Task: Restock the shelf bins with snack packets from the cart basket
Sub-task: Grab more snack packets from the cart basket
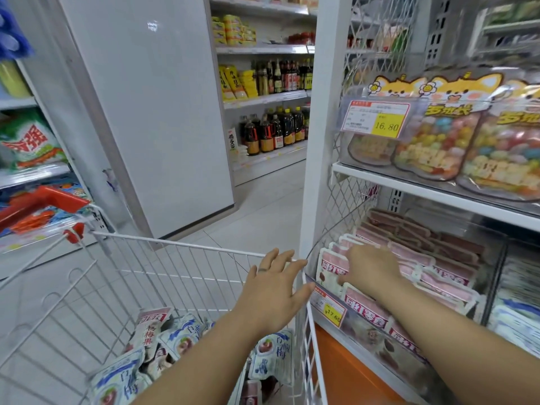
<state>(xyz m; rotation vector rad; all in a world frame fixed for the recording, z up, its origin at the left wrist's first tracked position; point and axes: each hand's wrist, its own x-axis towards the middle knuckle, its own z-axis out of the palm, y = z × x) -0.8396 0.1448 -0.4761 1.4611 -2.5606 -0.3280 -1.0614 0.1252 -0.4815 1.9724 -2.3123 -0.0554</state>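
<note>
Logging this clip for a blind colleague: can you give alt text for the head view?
The right hand presses on pink snack packets in a clear shelf bin, while the open left hand hovers over a white wire cart basket holding more packets.

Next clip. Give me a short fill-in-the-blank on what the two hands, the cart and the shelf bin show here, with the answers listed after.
1. The right hand rests on the pink packets in the shelf ____.
2. The left hand is open, fingers spread, above the wire ____ and holds nothing.
3. The yellow price tag on the upper shelf reads ____.
4. The snack packets waiting in the cart are mostly white and ____.

Answers: bin; cart; 16.80; blue
</note>
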